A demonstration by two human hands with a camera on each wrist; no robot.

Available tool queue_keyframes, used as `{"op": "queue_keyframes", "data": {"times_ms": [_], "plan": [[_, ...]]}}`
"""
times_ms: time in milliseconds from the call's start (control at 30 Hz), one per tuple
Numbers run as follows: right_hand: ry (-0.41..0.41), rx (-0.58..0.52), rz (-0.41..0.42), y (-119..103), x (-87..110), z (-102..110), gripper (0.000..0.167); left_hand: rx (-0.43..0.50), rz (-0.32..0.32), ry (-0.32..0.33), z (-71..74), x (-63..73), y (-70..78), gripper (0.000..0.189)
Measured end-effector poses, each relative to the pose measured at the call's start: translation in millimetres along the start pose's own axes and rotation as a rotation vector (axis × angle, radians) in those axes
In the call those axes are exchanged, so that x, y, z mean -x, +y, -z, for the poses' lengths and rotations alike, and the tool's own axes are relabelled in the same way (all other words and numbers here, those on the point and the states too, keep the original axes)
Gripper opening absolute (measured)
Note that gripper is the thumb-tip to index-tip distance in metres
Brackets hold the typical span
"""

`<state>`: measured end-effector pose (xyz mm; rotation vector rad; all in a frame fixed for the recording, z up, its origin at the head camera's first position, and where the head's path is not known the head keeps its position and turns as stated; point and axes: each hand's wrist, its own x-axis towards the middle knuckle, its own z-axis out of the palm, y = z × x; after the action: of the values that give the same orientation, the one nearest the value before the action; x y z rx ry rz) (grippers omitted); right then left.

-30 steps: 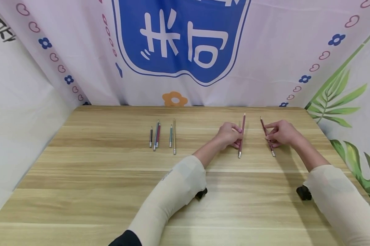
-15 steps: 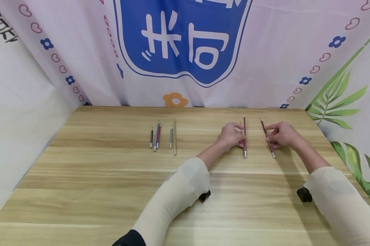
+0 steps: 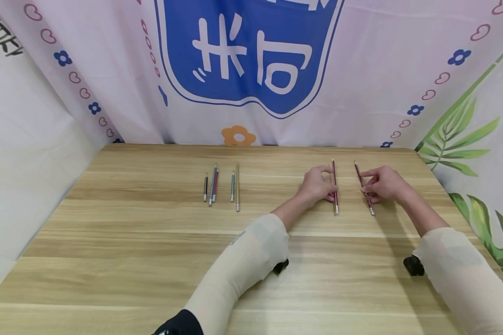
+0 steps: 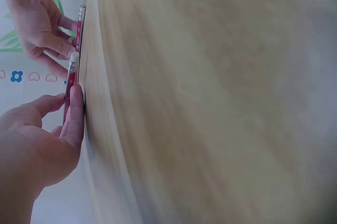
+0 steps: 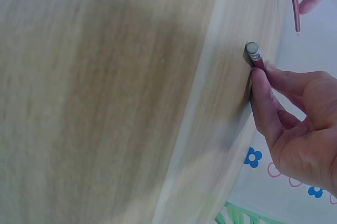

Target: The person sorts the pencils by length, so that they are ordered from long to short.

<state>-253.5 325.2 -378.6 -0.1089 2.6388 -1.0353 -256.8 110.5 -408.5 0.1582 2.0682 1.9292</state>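
Observation:
At the right side of the table, my left hand (image 3: 316,184) pinches a dark red pencil (image 3: 334,177) between thumb and fingers. Its tip points to the back, its eraser end toward me. A short way to the right, a second dark red pencil (image 3: 357,170) is pinched by my right hand (image 3: 383,183), slanting with its tip toward the left. The left wrist view has the nearer pencil (image 4: 72,75) low against the tabletop, white eraser outward. In the right wrist view, the right pencil's metal band and eraser (image 5: 254,51) stick out past the fingertips.
Left of the middle lie several pencils: a short black pencil (image 3: 205,186), a blue-grey pencil (image 3: 212,186) beside a red pencil (image 3: 215,185), a short teal pencil (image 3: 232,185) and a long tan pencil (image 3: 237,186). A printed curtain (image 3: 276,125) hangs behind the wooden table (image 3: 130,260).
My left hand has shifted slightly right with its pencil, whose eraser end has swung right, so the pencil now leans the other way. The right hand and its pencil have hardly moved.

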Motion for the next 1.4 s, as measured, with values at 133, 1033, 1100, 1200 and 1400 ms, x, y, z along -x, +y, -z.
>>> {"op": "queue_keyframes", "data": {"times_ms": [133,1033,1100,1200,1400], "plan": [[-0.002,0.003,-0.005,1.1,-0.2,0.1,0.056,-0.023,0.000,0.003,-1.9,-0.9,0.9,0.055],[-0.017,0.007,-0.030,1.4,-0.3,1.4,0.059,-0.320,0.029,0.020,-22.7,-9.6,4.7,0.051],[-0.019,0.009,-0.032,1.8,0.1,1.6,0.059,-0.341,0.018,0.010,-24.4,-11.4,4.3,0.050],[-0.018,0.014,-0.030,1.8,0.8,1.5,0.059,-0.390,-0.011,-0.004,-27.6,-13.4,4.2,0.049],[-0.009,0.023,-0.012,1.8,0.1,0.7,0.058,-0.505,-0.063,-0.005,-30.7,-14.1,7.5,0.044]]}}
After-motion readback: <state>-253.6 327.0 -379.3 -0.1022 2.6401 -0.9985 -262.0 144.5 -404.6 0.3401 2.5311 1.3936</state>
